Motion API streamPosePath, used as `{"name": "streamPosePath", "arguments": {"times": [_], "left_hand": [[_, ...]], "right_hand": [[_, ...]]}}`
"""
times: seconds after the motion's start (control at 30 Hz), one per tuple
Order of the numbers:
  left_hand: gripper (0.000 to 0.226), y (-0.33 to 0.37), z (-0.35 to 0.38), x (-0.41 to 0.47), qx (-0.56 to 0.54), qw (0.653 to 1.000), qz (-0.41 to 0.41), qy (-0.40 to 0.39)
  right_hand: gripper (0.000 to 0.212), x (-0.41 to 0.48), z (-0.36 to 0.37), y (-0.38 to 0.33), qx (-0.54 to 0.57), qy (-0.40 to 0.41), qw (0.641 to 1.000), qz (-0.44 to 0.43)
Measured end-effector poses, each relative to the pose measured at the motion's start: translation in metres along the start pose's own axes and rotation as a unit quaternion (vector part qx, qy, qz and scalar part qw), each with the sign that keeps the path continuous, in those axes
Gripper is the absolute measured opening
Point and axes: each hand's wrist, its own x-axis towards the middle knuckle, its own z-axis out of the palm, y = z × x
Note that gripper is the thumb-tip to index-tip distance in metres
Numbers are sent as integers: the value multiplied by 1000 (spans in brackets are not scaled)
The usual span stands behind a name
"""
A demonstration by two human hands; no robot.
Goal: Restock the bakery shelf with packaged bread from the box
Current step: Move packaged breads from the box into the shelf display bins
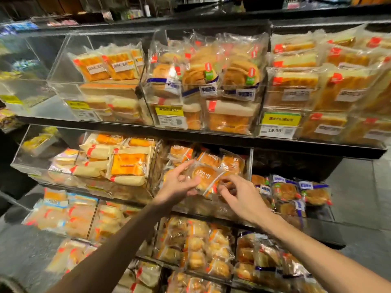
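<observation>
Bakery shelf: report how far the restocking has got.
Done: the middle and right top-row bins look packed with bread. In hand: the left hand and right hand hold a bun packet at the middle-row bin. Left: the upper-left bin looks nearly bare. The box is out of view, so remaining stock is unknown.

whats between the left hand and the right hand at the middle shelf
One wrapped round bun: the left hand grips its left edge, the right hand meets its right edge. The head view shows it.
</observation>
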Motion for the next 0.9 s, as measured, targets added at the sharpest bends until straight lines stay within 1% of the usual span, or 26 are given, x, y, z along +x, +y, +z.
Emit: {"name": "streamPosePath", "arguments": {"times": [0.03, 0.1, 0.13, 0.2, 0.23, 0.33, 0.4, 0.5, 0.57, 0.6, 0.73, 0.83, 0.87, 0.9], "left_hand": [[51, 0, -4, 8, 37, 999, 4, 6], [45, -2, -11, 27, 167, 985, 30, 14], [43, -3, -15, 35, 247, 968, 53, 8], [44, -7, -22, 48, 403, 911, 91, -8], [47, -9, -25, 54, 459, 883, 95, -15], [56, -15, -30, 68, 566, 816, 107, -49], [62, -18, -32, 72, 626, 768, 118, -67], [63, -15, -33, 72, 667, 733, 118, -71], [64, -12, -32, 70, 681, 718, 116, -78], [63, -10, -33, 68, 684, 716, 109, -83], [59, -12, -36, 68, 668, 732, 97, -91], [64, -12, -36, 61, 679, 719, 121, -82], [65, -12, -37, 57, 677, 721, 125, -82], [65, -10, -39, 53, 666, 730, 127, -82]], "right_hand": [[35, 10, 5, -5, 11, -2, 1000, 22], [44, 28, 16, -9, 9, -12, 998, 63], [46, 35, 21, -9, -1, -15, 997, 81], [45, 46, 32, -7, -26, -18, 993, 116], [45, 50, 36, -6, -37, -21, 991, 129], [42, 51, 46, -5, -61, -39, 985, 155], [46, 49, 50, -5, -67, -38, 982, 173], [46, 50, 55, -8, -62, -29, 980, 186], [44, 50, 59, -10, -71, -37, 979, 188], [43, 49, 60, -11, -79, -44, 979, 184], [44, 47, 60, -12, -96, -57, 978, 176], [44, 48, 53, -12, -98, -94, 977, 166], [44, 48, 50, -12, -102, -102, 976, 162], [42, 47, 47, -14, -108, -98, 977, 157]]}}
